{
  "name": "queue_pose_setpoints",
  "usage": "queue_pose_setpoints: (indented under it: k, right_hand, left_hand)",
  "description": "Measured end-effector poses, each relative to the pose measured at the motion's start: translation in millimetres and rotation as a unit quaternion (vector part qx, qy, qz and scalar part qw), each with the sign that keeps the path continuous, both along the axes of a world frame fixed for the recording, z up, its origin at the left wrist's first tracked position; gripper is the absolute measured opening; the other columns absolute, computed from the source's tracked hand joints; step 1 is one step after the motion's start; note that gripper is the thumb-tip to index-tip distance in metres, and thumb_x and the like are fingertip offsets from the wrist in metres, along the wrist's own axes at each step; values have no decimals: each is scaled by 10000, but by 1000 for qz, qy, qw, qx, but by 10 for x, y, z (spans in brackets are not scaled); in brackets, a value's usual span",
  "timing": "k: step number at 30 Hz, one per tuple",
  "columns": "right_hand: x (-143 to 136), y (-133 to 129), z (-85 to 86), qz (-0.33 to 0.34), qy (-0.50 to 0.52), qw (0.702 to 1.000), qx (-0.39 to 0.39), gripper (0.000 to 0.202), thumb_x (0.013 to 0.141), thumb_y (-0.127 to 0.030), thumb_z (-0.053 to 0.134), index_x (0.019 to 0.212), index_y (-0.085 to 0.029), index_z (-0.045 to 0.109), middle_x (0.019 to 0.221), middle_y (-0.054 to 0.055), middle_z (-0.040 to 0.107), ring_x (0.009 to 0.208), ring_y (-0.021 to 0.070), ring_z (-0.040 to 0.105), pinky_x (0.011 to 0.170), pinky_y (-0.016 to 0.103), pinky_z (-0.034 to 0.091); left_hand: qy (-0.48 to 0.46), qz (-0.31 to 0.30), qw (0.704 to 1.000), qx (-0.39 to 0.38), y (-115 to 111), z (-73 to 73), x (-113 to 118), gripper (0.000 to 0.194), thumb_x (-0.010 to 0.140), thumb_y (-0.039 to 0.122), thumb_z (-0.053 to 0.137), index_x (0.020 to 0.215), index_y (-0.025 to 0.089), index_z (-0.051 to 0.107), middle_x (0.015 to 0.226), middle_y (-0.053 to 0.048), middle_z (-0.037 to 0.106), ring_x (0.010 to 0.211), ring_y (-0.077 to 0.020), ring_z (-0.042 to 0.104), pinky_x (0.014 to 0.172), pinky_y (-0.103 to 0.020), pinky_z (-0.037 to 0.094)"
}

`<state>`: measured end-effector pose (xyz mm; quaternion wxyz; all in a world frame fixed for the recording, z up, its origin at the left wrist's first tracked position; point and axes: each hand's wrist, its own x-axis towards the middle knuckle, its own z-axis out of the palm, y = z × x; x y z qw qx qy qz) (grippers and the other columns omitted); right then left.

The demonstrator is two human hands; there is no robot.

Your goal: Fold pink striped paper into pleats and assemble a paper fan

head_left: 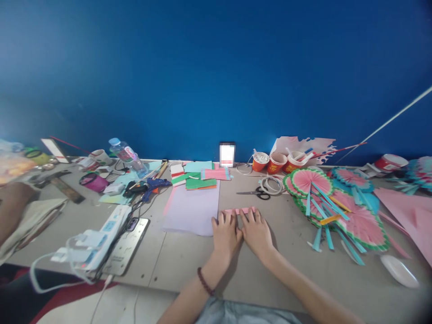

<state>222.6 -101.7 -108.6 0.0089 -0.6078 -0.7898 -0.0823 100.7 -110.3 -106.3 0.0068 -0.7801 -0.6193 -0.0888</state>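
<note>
A narrow folded strip of pink paper (240, 210) lies on the table in front of me. My left hand (225, 231) rests palm down, its fingertips pressing the strip's left part. Beside it my right hand (257, 231) lies with fingers stretched out over the strip's right part. The two thumbs meet or nearly meet between the hands. Just left of my left hand is a stack of lilac paper sheets (192, 209). Black-handled scissors (262, 193) and a roll of clear tape (272, 185) lie beyond my right hand.
Pink paper fans (310, 182) with blue strips spread to the right, near a white computer mouse (400, 271). Red paper cups (277, 163) stand by the blue wall. At left are a power strip (110, 229), phone (126, 247), glue gun (151, 188), bottle (130, 157) and another person's arm (15, 209).
</note>
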Motion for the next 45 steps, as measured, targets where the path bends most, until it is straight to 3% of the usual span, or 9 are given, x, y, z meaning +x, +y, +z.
queue_pose_setpoints:
  k: [12, 16, 18, 23, 28, 32, 37, 45]
  right_hand:
    - [30, -9, -27, -11, 42, 999, 21, 464, 815, -180, 513, 1275, -119, 517, 1274, 178, 560, 1181, 335, 490, 896, 428, 398]
    - [158, 113, 82, -7, 77, 997, 14, 323, 850, -142, 460, 1137, -134, 607, 1101, 143, 659, 1008, 252, 591, 810, 377, 403]
    - [252, 192, 109, 1, 95, 995, 7, 276, 858, -125, 456, 1056, -167, 644, 996, 106, 693, 912, 222, 613, 785, 353, 393]
    - [414, 309, 30, 20, 135, 990, 20, 241, 855, -112, 481, 973, -197, 673, 983, 69, 695, 909, 210, 592, 778, 320, 388]
    - [494, 383, -34, 24, 165, 986, 20, 226, 855, -154, 513, 1013, -191, 670, 953, 72, 675, 900, 215, 576, 777, 311, 414]
    - [586, 439, -59, 30, 232, 972, 7, 191, 856, -192, 523, 939, -199, 696, 946, 71, 663, 897, 201, 577, 793, 303, 432]
    - [688, 483, -133, 69, 311, 948, -1, 167, 866, -227, 519, 854, -176, 677, 896, 68, 685, 867, 205, 595, 792, 329, 453]
    - [730, 533, -173, 143, 358, 921, 60, 173, 869, -291, 537, 832, -190, 672, 811, 80, 667, 798, 221, 607, 736, 351, 493]
  left_hand:
    - [-27, 9, 1000, 1, 9, -41, -10, 507, 832, 251, 470, 1316, 105, 432, 1198, -143, 524, 1112, -303, 420, 903, -486, 356]
    - [-29, 4, 1000, 0, 81, 31, -77, 416, 872, 216, 435, 1276, 128, 476, 1079, -118, 566, 973, -267, 482, 807, -420, 389]
    - [-30, -9, 1000, 1, 168, 88, -149, 339, 903, 245, 410, 1199, 157, 552, 1014, -105, 581, 929, -263, 493, 748, -394, 390]
    - [-82, -33, 996, -31, 446, 162, -362, 303, 918, 311, 442, 786, 196, 688, 858, -64, 614, 854, -214, 532, 724, -343, 374]
    - [-125, -64, 989, -48, 532, 108, -479, 112, 839, 252, 589, 850, 215, 694, 862, -33, 638, 882, -197, 549, 748, -328, 379]
    - [-139, -73, 987, -44, 481, 55, -492, 141, 836, 191, 574, 893, 238, 694, 863, -28, 632, 877, -197, 549, 747, -332, 382]
    - [-219, -78, 973, -18, 457, -17, -482, 84, 821, 158, 580, 821, 184, 659, 865, -40, 630, 863, -190, 545, 755, -321, 395]
    - [-341, -78, 937, 6, 512, -131, -553, 73, 823, 213, 603, 818, 178, 667, 806, -48, 644, 805, -183, 558, 754, -319, 430]
